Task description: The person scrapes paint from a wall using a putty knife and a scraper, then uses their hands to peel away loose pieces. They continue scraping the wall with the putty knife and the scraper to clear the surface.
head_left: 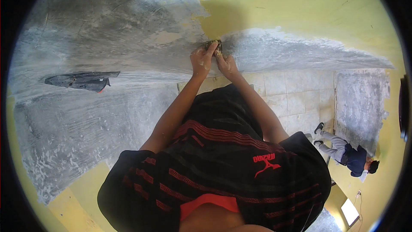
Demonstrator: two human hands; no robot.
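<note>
Both of my hands meet at the wall (274,45), at the ragged line between bare grey plaster and yellow-green paint. Between them is a small dark scraper (219,47), flecked with yellow bits and held against the surface. My left hand (201,61) is closed on it, with thumb and fingers pressed at its top. Close beside it, my right hand (226,63) also grips the scraper from the right. Pale dust and flakes coat the fingers of both hands. Much of the scraper is hidden by the fingers, so its blade shows poorly.
Yellow-green paint (292,4) covers the upper wall. A dark, flat, torn-looking piece (81,80) is at the left wall. Pale floor tiles (279,92) lie below my hands. To the right, another person (354,159) stands by a partly stripped wall (360,99).
</note>
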